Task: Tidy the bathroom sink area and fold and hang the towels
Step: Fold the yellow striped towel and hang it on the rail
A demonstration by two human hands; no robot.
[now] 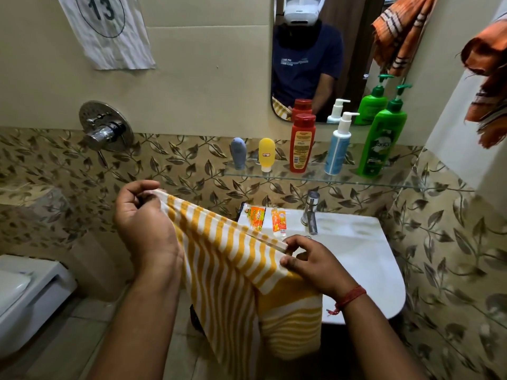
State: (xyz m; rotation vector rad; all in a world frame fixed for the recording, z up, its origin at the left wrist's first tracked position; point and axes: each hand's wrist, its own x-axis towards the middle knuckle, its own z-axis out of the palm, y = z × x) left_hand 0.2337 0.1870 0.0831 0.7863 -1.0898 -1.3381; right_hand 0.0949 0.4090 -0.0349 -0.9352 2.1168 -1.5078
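We hold the towel (227, 250) stretched before the sink (365, 242), left hand (145, 223) and right hand (310, 264) each pinching one top corner, and should keep the edge tight and level to fold evenly

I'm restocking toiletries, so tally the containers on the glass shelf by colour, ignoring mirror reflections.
Grey tube: 1
Yellow tube: 1
Red bottle: 1
Blue pump bottle: 1
Green pump bottle: 1
Total: 5
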